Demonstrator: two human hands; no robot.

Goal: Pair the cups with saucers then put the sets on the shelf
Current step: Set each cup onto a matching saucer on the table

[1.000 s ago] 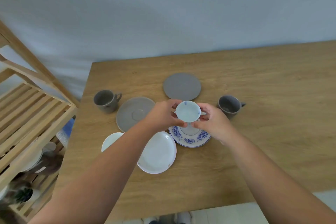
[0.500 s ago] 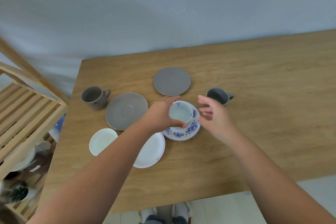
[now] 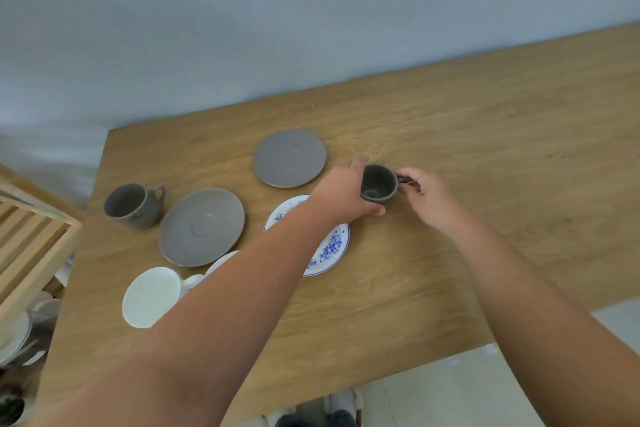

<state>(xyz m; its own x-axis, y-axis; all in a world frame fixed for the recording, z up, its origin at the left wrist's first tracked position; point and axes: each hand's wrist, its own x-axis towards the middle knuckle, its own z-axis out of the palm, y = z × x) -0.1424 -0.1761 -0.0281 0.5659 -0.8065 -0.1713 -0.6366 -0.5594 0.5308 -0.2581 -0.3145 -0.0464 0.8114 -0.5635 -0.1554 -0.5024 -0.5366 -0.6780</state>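
Observation:
My left hand (image 3: 341,192) wraps around the left side of a small dark grey cup (image 3: 378,183) on the wooden table (image 3: 485,166). My right hand (image 3: 427,194) pinches the cup's handle from the right. I cannot tell whether the cup rests on the table or is just off it. A flat grey saucer (image 3: 289,158) lies just left of it. The blue-flowered saucer (image 3: 332,243) sits under my left forearm, which hides its middle. Further left are a larger grey saucer (image 3: 201,227), a grey mug (image 3: 134,206) and a white cup (image 3: 151,296).
A white saucer (image 3: 221,260) peeks out beside the white cup, mostly covered by my arm. A slatted wooden shelf (image 3: 31,246) stands against the table's left end, with crockery on a lower level. The table's front edge runs close to my body.
Both hands set the small white cup onto the blue-flowered saucer, let go, then moved right and back to the small dark grey cup and took hold of it.

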